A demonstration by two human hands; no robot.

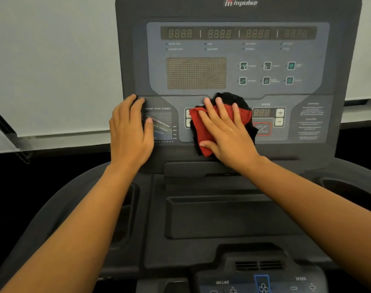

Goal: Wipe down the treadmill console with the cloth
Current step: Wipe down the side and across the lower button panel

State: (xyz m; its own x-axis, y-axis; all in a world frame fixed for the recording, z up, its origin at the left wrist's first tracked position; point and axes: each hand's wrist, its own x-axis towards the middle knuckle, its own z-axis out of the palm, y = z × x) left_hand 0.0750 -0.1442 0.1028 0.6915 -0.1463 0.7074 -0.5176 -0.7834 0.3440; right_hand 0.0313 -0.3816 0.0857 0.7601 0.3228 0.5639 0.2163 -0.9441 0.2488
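The cloth [203, 132] lies on the console [239, 60], in the middle of its lower panel, below the dot screen [196, 73]. The right hand [227, 132] lies flat on the cloth. Left of the cloth, the left hand [130, 132] rests on the console's edge. Right of the cloth sit the speed buttons [279, 117].

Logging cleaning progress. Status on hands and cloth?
Right hand flat on cloth, mid console. Left hand bare, braced beside. Nothing in the way.
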